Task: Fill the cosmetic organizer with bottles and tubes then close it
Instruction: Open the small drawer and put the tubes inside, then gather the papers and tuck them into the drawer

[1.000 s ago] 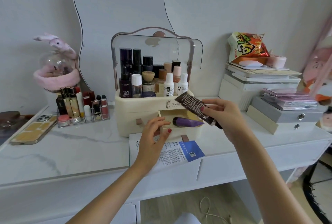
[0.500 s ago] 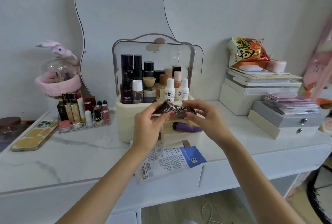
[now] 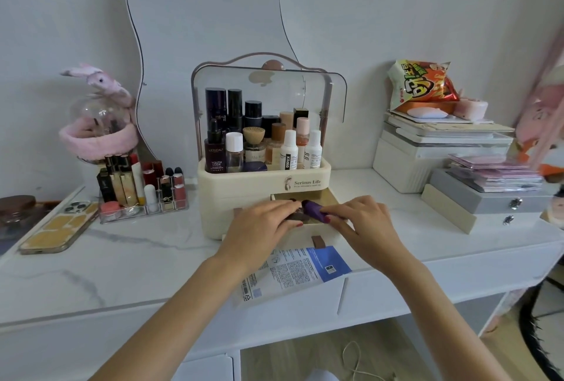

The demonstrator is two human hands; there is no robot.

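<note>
I see my left hand [image 3: 262, 222] gripping a brown tube [image 3: 295, 216], right hand [image 3: 363, 222] pinching a purple tube [image 3: 314, 211], over the cream "Serious Life" organizer's [image 3: 244, 194] drawer [image 3: 328, 197].

Soft even daylight, sharp centre, warped edges.

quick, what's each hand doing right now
Left hand: presses the brown tube into the drawer.
Right hand: pinches the purple tube.
</note>
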